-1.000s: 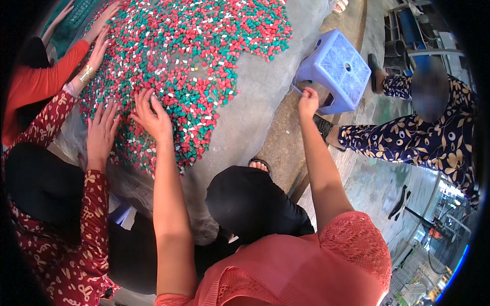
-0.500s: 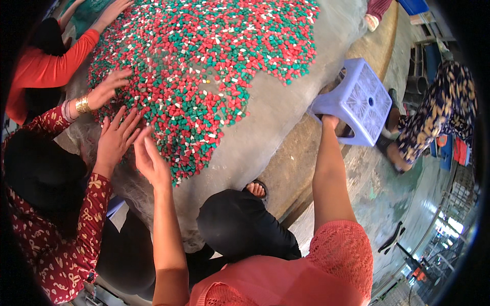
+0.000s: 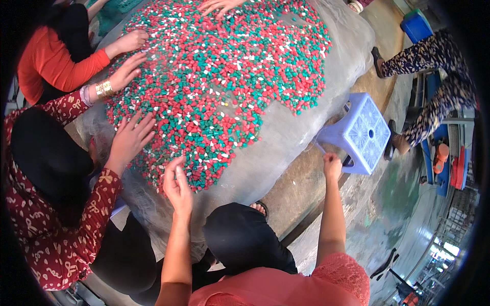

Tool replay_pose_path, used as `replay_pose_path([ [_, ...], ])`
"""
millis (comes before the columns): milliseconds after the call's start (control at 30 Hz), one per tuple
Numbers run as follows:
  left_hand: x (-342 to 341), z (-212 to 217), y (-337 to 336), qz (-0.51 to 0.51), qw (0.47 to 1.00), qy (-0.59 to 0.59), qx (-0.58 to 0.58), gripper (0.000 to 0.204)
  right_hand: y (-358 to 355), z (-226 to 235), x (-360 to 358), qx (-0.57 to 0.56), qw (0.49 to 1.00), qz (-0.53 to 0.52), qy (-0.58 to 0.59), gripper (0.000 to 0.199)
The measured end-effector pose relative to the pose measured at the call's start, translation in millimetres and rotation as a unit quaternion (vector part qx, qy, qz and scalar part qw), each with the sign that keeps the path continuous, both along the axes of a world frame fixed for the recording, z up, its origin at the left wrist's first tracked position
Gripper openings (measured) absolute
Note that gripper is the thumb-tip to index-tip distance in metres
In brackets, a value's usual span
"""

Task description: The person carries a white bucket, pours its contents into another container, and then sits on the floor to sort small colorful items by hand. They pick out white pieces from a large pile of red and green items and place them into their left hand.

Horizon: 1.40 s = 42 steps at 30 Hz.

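Small red, green and white pieces (image 3: 204,102) lie in a wide pile on a greyish sheet (image 3: 286,137). My left hand (image 3: 178,189) is at the pile's near edge, palm sideways, fingers loosely apart, with nothing seen in it. My right hand (image 3: 333,166) is closed, fingers pinched, beside the legs of a light-blue plastic stool (image 3: 365,132). Whatever those fingers hold, if anything, is too small to make out. The stool is tilted, with its patterned seat toward me.
At left, a co-worker in a dark red patterned top spreads both hands (image 3: 133,137) over the pile; beyond, a person in an orange top (image 3: 66,61) reaches in. Another hand (image 3: 220,6) reaches from the top. Someone in patterned trousers (image 3: 423,61) is at right, near a blue container (image 3: 417,26).
My right hand has come out from under the stool's seat to beside its legs. The person at right has stepped. Another hand has come over the far pile. The whole view has shifted.
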<state>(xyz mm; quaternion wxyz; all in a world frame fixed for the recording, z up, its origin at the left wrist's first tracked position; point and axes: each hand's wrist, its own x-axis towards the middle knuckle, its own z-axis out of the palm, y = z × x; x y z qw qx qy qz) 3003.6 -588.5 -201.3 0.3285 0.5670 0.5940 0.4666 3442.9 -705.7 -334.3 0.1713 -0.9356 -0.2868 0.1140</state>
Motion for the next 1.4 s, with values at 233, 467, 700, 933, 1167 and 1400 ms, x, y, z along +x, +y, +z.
replay_pose_path([
  [233, -6, 12, -11, -0.05, 0.997, 0.038, -0.038, 0.017, 63, 128, -93, -0.02, 0.967, 0.215, 0.138, 0.017],
  [467, -28, 24, -30, -0.032, 0.999, 0.036, -0.02, 0.019, 166, 189, -192, 0.324, 0.818, 0.328, 0.343, 0.028],
  [700, -52, 29, -37, -0.003, 1.0, 0.004, -0.01, 0.018, 122, 118, -317, 0.122, 0.571, 0.757, 0.294, 0.035],
  [933, -69, 33, -46, 0.028, 1.0, -0.001, -0.015, 0.019, 184, 85, -309, -0.005, 0.632, 0.742, 0.225, 0.041],
  [1167, -67, 52, -61, 0.005, 0.999, 0.024, -0.035, 0.017, 324, 53, -276, 0.095, 0.732, 0.633, 0.232, 0.051],
  [1400, -78, 75, -107, -0.067, 0.987, 0.039, -0.143, 0.015, 321, 116, -246, 0.17, 0.771, 0.593, 0.159, 0.052],
])
